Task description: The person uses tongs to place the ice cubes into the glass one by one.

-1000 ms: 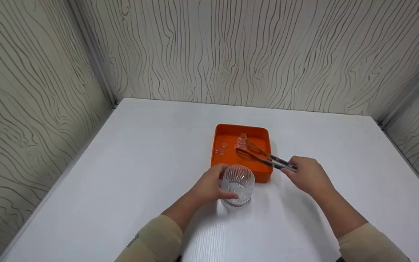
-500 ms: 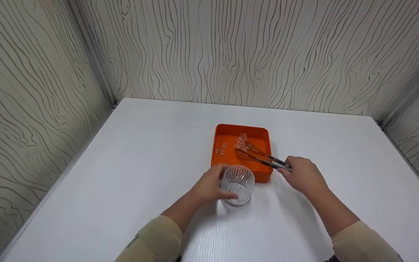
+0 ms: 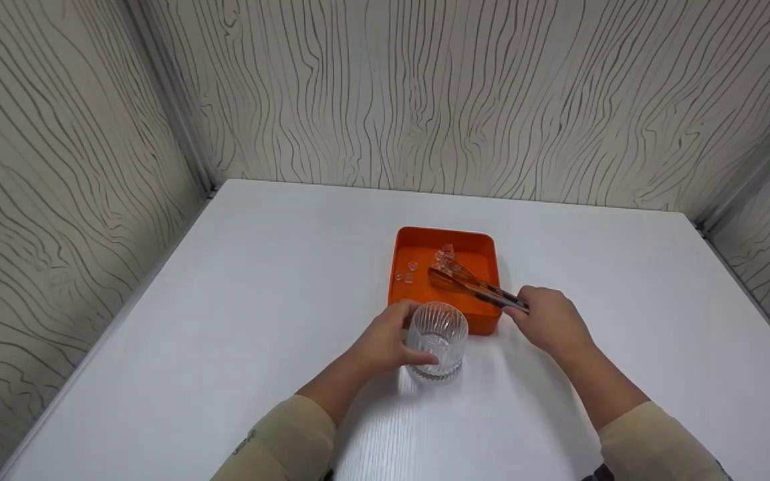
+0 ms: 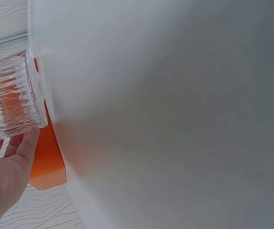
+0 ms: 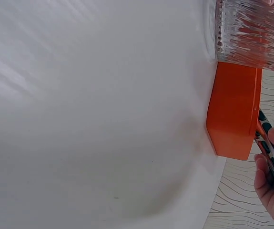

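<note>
My left hand [image 3: 388, 341] grips a ribbed clear drinking glass [image 3: 440, 341] standing upright on the table at the front of an orange tray [image 3: 480, 325]. In the left wrist view the fingers [image 4: 28, 145] curl round the side of the glass [image 4: 15, 98]. A pair of tongs [image 3: 485, 292] with dark handles and orange-tinted tips is in my right hand [image 3: 552, 321]. Those tips reach over the rim into the tray, right at a cluster of clear ice-like cubes [image 3: 446, 252]. The right wrist view shows thumb and fingers pinching the tongs [image 5: 271, 155] from both sides.
Several small clear pieces [image 3: 406, 275] lie apart from the cluster, on the tray's left side. The tray and glass stand on a white table [image 3: 278, 267]. Wood-grain patterned panels [image 3: 385, 100] rise behind it and at both sides.
My right hand has moved slightly left, pushing the tongs further into the tray. The tong tips have drawn closer together over the cubes. The left hand and glass have stayed put.
</note>
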Motion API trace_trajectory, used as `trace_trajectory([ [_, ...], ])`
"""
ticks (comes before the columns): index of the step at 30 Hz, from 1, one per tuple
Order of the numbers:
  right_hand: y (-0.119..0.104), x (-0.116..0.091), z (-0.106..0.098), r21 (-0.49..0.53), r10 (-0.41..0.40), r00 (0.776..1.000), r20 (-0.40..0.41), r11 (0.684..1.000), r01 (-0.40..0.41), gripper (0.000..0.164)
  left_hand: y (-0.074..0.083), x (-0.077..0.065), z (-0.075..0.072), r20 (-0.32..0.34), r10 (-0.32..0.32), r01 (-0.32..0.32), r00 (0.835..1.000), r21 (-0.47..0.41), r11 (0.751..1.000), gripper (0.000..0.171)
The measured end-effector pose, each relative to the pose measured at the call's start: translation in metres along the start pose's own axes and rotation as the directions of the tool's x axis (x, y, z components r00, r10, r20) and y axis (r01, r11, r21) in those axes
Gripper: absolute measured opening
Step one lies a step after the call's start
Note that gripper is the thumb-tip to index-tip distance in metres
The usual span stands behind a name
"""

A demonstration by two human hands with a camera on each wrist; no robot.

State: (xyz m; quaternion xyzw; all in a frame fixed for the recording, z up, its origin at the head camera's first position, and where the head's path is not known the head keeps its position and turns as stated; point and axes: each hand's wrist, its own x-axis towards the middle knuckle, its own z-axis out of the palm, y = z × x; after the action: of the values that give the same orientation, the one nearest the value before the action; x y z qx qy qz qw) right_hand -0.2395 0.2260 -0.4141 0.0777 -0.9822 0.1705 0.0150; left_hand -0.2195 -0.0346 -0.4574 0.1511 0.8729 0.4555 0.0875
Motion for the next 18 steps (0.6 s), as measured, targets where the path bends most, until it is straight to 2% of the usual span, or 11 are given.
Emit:
trace_trajectory([
  [18,0.0022,0.0031,0.0049,0.006,0.039,0.999,0.001,0.999,-0.039,0.015,-0.0011,0.0007,0.0009,0.002,-0.023,0.023,1.0,-0.016,1.0,0.077],
])
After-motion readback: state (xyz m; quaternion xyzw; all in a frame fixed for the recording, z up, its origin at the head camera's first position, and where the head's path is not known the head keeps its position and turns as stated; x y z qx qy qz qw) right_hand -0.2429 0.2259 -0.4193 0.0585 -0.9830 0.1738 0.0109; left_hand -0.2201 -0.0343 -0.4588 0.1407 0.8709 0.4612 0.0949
